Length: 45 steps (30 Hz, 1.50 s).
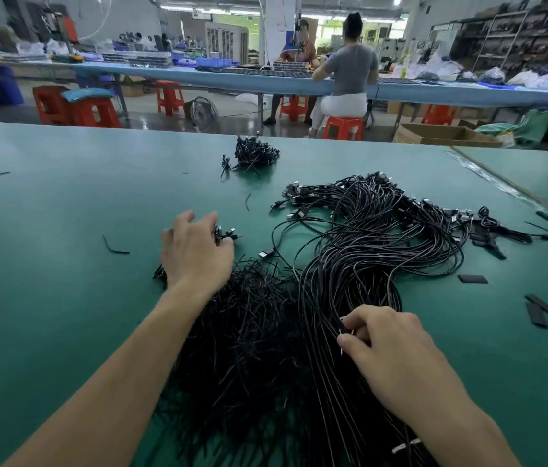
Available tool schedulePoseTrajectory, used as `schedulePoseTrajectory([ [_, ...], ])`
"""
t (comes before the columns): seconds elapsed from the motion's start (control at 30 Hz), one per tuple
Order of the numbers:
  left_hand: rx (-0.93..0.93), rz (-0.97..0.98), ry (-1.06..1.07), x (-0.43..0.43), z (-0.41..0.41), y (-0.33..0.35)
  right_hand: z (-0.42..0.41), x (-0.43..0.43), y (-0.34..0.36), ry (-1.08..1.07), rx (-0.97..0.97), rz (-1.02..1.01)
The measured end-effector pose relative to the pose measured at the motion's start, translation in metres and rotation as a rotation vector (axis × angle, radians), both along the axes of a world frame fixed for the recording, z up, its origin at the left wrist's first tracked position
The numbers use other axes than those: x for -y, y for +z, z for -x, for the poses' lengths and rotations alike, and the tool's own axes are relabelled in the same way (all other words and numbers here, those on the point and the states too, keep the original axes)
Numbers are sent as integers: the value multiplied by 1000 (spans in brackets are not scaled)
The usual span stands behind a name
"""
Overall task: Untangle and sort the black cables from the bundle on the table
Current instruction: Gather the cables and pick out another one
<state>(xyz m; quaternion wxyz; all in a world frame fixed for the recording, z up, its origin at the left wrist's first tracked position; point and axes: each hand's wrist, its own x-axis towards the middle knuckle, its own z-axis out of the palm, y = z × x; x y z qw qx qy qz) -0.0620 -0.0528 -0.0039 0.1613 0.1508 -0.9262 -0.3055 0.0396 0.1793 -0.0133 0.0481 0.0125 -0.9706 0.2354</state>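
Note:
A big bundle of long black cables (pixel 366 244) curls across the green table (pixel 63 298), its plug ends fanned out at the far right. Beside it, nearer me, lies a dense heap of short black cables (pixel 249 348). My left hand (pixel 195 251) rests at the far end of that heap, fingers curled round a few connector ends (pixel 227 233). My right hand (pixel 387 345) pinches some strands of the long bundle between thumb and fingers. A small separate pile of black cables (pixel 255 154) sits further back.
Flat black sleeve pieces (pixel 542 308) lie at the right, with loose wire offcuts (pixel 115 247) at the left. The table's far edge runs across the view; beyond it stand red stools (pixel 343 127), a cardboard box (pixel 441 133) and a seated person (pixel 350 72).

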Motion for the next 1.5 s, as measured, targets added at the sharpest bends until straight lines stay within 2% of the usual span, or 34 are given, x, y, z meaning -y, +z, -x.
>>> schedulePoseTrajectory([
  [0.07, -164, 28, -57, -16, -15, 6, 1, -1, 1, -13, -14, 9],
  [0.13, -246, 3, -211, -36, -27, 11, 3, -1, 1, 7, -22, 9],
  [0.2, -173, 26, -335, -57, -32, 12, 4, 1, 0, 47, 19, -3],
  [0.33, 108, 269, -392, -91, -26, 7, 3, 2, 1, 74, 69, 2],
  [0.4, 97, 240, -380, -99, -23, 4, 3, 1, 0, 86, 76, 11],
  [0.5, 16, -22, -373, -101, -24, 5, 4, 0, 2, 109, 95, -8],
  [0.67, -71, -758, -413, -93, -39, 21, 2, 5, 13, 165, 159, 10],
  [0.77, -58, -964, -493, -96, -48, 31, 1, 7, 16, 170, 174, 6],
  [0.87, -45, -1029, -519, -94, -51, 37, 0, 5, 16, 124, 156, 91],
  [0.97, -48, -916, -518, -89, -56, 32, 4, 0, 13, 42, 46, 218],
  [1.03, -16, -803, -573, -87, -60, 24, 8, -2, 12, 6, -110, 283],
  [1.1, 41, -642, -647, -85, -62, 16, 11, -3, 12, 26, -148, 341],
  [1.2, 28, -319, -590, -82, -62, 8, 10, 2, 3, 87, -10, 238],
  [1.33, -123, -240, -381, -73, -59, 4, 19, 13, 0, 56, 138, 80],
  [1.5, -237, -90, -320, -65, -63, 2, 45, 30, 20, -39, 182, -99],
])
